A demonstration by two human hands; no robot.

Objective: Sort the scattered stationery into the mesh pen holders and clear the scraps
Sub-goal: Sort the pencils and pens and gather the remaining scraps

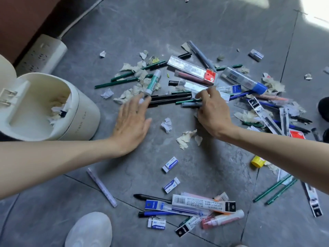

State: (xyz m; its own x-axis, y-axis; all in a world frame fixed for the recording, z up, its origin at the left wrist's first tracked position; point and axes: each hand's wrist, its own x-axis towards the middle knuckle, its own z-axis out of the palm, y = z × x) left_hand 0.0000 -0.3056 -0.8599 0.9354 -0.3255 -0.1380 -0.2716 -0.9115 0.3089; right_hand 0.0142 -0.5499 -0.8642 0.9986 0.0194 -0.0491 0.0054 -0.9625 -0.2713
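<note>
Pens, green pencils, erasers, packaged refills and torn paper scraps lie scattered over the grey tiled floor. My left hand (pixel 132 120) lies flat with straight fingers, its fingertips touching the ends of black pens (pixel 169 100) below a green-and-white glue stick (pixel 153 82). My right hand (pixel 211 111) has curled fingers pinching a bundle of pens (pixel 191 103) at the middle of the pile. A crumpled white scrap (pixel 166 125) and beige scraps (pixel 185 139) lie between my hands. No mesh pen holder is clearly in view.
A cream trash can (pixel 78 114) with its lid open stands at the left, paper scraps inside. A white power strip (pixel 42 54) lies behind it. Erasers (pixel 170 164) and packaged refills (pixel 203 204) lie near me, beside a white shoe (pixel 89 230). A dark object (pixel 324 109) sits at the right edge.
</note>
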